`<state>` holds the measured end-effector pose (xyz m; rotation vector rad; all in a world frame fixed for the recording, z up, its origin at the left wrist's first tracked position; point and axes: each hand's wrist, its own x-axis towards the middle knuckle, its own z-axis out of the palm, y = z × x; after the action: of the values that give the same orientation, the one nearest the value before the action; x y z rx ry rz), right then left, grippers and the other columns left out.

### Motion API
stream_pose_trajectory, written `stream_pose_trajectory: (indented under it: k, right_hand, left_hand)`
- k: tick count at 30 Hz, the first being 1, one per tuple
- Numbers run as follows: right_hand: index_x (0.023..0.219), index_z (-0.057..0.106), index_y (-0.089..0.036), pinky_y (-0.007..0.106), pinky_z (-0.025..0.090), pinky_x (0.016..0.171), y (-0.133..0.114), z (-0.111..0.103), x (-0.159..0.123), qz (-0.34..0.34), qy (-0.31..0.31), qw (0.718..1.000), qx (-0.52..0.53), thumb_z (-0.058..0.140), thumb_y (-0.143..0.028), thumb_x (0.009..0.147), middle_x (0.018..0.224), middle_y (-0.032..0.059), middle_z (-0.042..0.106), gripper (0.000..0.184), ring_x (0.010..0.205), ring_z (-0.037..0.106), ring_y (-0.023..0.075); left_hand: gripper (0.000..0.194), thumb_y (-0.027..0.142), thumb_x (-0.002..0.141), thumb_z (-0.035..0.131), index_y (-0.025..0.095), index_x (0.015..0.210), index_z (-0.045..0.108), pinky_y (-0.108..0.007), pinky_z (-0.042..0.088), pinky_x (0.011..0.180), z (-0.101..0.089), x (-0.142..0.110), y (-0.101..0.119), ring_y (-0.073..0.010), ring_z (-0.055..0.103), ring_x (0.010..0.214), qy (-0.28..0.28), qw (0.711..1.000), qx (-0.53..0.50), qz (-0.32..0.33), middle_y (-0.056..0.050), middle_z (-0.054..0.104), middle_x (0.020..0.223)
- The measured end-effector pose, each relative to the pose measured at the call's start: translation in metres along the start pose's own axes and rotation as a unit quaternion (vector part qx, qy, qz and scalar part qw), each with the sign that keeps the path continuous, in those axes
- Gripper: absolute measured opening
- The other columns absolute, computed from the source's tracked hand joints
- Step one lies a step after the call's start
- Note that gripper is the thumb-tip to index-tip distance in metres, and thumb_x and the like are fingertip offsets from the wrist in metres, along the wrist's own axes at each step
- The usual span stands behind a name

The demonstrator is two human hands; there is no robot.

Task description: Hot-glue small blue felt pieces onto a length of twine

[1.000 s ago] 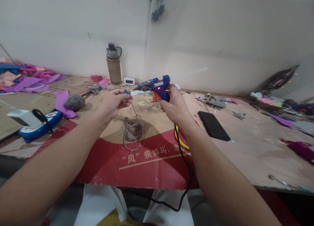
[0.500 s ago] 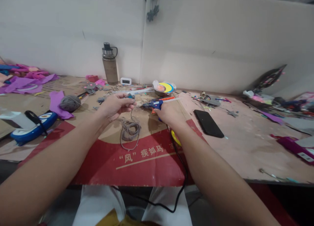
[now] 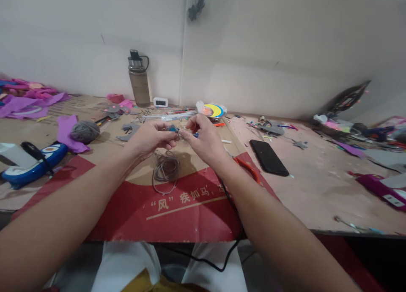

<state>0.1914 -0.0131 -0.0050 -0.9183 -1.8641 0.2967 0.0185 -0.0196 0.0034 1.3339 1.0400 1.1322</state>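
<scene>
My left hand (image 3: 149,140) is closed in a pinch on a small blue-grey piece (image 3: 172,128), too small to name more exactly. My right hand (image 3: 204,139) is brought up close to it, thumb and fingertips bent together at the piece's right end. Whether those fingertips grip the piece or something fine on it is hidden. Behind the right hand shows a bit of the blue glue gun (image 3: 196,135), lying on the cardboard (image 3: 190,220). Below the hands rests a loose coil of grey cord (image 3: 166,169).
An orange-red handle (image 3: 249,167) and a black cable (image 3: 234,207) lie by my right forearm. A black phone (image 3: 269,157) is farther right. Behind stand a water bottle (image 3: 138,83), a small white clock (image 3: 160,102) and a bowl (image 3: 212,111). A grey yarn ball (image 3: 85,132) sits left.
My right hand has let go of the glue gun and moved left to the small piece in my left hand. The orange-red handle now shows beside my right forearm.
</scene>
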Motion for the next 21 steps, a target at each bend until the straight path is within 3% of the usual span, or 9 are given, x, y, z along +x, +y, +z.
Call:
stream_pose_trajectory:
  k: [9, 15, 21]
  right_hand:
    - [0.073, 0.047, -0.021, 0.03, 0.035, 0.066, -0.0048, 0.0021, -0.0007, 0.046, 0.002, 0.999, 0.016, 0.064, -0.023, 0.078, 0.071, -0.0024, 0.05, 0.018, 0.068, 0.045, 0.0127]
    - [0.075, 0.048, -0.022, 0.029, 0.036, 0.062, -0.0022, 0.0029, 0.0008, 0.117, -0.011, 0.984, 0.131, 0.06, -0.026, 0.079, 0.068, -0.0044, 0.049, 0.013, 0.063, 0.044, 0.0114]
    - [0.075, 0.046, -0.022, 0.028, 0.035, 0.062, -0.0054, 0.0061, -0.0011, 0.112, -0.003, 0.989, 0.1, 0.062, -0.022, 0.074, 0.068, -0.0054, 0.046, 0.017, 0.063, 0.043, 0.0109]
  left_hand:
    - [0.009, 0.014, 0.067, 0.075, 0.014, 0.072, 0.068, -0.02, 0.047, 0.047, 0.0058, -0.0036, -0.0001, -0.0105, 0.06, 0.053, -0.008, 1.0, 0.02, -0.002, -0.005, 0.066, 0.068]
    - [0.007, 0.011, 0.068, 0.073, 0.012, 0.072, 0.068, -0.018, 0.045, 0.045, 0.0037, -0.0015, 0.0003, -0.0076, 0.057, 0.05, -0.004, 1.0, -0.007, -0.029, -0.006, 0.068, 0.071]
    - [0.006, 0.011, 0.069, 0.072, 0.013, 0.073, 0.067, -0.018, 0.046, 0.046, 0.0045, -0.0016, -0.0006, -0.0078, 0.058, 0.051, -0.012, 1.0, -0.01, -0.025, -0.004, 0.067, 0.069]
